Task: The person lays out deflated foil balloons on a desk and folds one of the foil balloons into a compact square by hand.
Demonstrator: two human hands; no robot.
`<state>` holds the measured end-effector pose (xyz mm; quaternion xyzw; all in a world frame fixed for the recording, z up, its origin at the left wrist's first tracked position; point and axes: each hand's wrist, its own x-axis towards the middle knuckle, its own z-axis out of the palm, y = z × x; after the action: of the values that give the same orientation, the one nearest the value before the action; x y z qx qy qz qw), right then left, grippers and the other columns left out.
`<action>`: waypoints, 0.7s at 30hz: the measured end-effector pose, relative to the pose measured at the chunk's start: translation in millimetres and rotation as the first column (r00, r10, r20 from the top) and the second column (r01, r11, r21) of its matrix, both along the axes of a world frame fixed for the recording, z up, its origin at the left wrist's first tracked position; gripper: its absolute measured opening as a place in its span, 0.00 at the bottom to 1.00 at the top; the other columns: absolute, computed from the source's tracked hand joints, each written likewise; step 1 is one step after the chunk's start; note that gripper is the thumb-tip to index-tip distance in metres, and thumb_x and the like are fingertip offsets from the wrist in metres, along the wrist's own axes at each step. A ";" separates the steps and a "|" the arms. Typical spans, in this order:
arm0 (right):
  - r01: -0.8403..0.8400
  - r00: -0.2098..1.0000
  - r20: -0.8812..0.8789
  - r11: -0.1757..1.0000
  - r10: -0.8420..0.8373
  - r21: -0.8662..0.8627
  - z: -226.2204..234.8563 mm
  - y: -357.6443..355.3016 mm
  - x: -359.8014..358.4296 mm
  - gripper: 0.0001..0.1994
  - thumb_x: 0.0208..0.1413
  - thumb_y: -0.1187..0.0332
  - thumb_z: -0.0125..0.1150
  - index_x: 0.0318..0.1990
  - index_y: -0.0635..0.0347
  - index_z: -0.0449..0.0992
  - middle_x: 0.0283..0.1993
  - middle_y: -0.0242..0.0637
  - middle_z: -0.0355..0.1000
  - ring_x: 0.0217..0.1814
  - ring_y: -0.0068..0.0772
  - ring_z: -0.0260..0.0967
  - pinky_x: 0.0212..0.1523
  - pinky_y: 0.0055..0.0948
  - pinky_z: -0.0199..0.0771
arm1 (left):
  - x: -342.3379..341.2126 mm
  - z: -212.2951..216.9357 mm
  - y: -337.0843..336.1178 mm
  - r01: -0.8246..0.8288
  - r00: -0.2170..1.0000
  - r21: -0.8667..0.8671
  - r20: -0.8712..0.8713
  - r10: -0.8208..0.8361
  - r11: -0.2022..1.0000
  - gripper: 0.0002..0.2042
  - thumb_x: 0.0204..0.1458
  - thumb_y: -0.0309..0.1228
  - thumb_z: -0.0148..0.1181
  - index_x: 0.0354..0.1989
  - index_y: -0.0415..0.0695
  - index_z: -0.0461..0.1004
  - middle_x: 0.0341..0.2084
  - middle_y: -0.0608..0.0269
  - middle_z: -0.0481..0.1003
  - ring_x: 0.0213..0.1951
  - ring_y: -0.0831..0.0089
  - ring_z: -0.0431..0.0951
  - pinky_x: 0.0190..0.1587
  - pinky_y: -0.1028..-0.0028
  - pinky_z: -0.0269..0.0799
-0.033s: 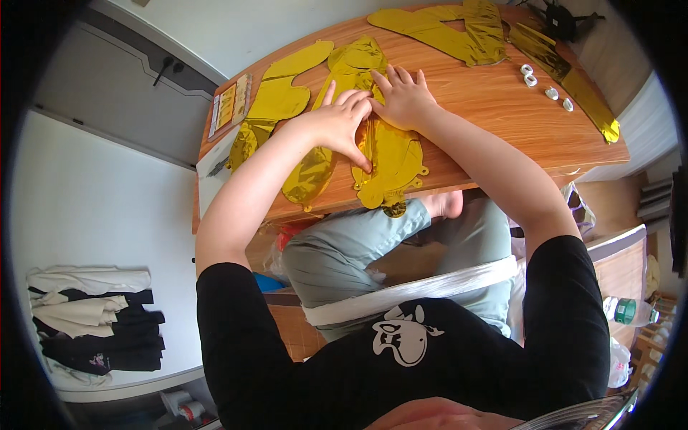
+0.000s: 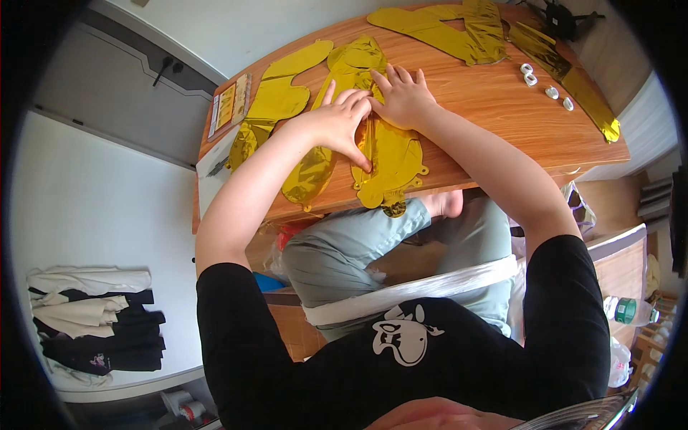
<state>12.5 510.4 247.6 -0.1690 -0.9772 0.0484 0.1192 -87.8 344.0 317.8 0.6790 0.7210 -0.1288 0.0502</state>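
Observation:
Both hands rest on a flat, uninflated gold foil balloon point(image 2: 400, 154) at the table's near edge, its rounded lower end and small tabs hanging slightly over. My left hand point(image 2: 340, 122) lies on it with fingers spread and the thumb stretched down along a crease. To its right, my right hand point(image 2: 405, 99) presses flat, fingers apart, its thumb meeting the left fingertips. Part of the foil is hidden under the hands. Another flat gold foil balloon point(image 2: 309, 178) lies beneath and left of my left wrist, and a further gold foil balloon point(image 2: 285, 97) is beyond my left forearm.
More gold foil point(image 2: 484, 36) is spread at the far right, with a long gold strip point(image 2: 562, 75) beside it. Several small white rolls point(image 2: 551, 93) sit near that strip. A printed card point(image 2: 231, 106) lies at the table's left edge; my crossed legs point(image 2: 344, 251) are below the tabletop.

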 end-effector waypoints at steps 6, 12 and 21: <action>0.011 1.000 0.029 1.000 -0.011 0.002 1.0 -0.4 -0.4 0.39 0.68 0.36 0.40 0.78 0.49 0.51 0.81 0.50 0.48 0.84 0.49 0.41 0.78 0.62 0.40 | -2.9 -4.6 -3.4 0.007 0.999 0.038 0.036 -0.008 0.999 0.59 0.27 0.64 0.79 0.63 0.35 0.59 0.74 0.41 0.51 0.77 0.48 0.46 0.76 0.36 0.31; -0.004 1.000 -0.025 1.000 0.004 0.010 -3.3 1.3 -1.2 0.40 0.66 0.36 0.42 0.78 0.52 0.53 0.80 0.52 0.50 0.83 0.50 0.44 0.76 0.65 0.41 | 0.8 -3.7 -9.2 -0.006 0.999 0.074 0.033 0.004 0.997 0.56 0.30 0.61 0.79 0.64 0.40 0.58 0.74 0.47 0.54 0.77 0.52 0.46 0.76 0.36 0.29; 0.012 1.000 0.019 1.000 -0.012 0.019 -1.2 -0.2 -0.1 0.40 0.67 0.37 0.43 0.78 0.50 0.50 0.81 0.52 0.49 0.84 0.50 0.42 0.78 0.63 0.40 | 23.6 -7.9 -56.1 0.042 0.994 0.352 0.077 -0.074 0.935 0.30 0.44 0.56 0.74 0.53 0.54 0.75 0.66 0.65 0.68 0.70 0.58 0.61 0.76 0.41 0.36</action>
<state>12.4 510.1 246.4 -0.1743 -0.9776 0.0369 0.1118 -64.1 287.9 309.9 0.7032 0.7091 0.0304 -0.0430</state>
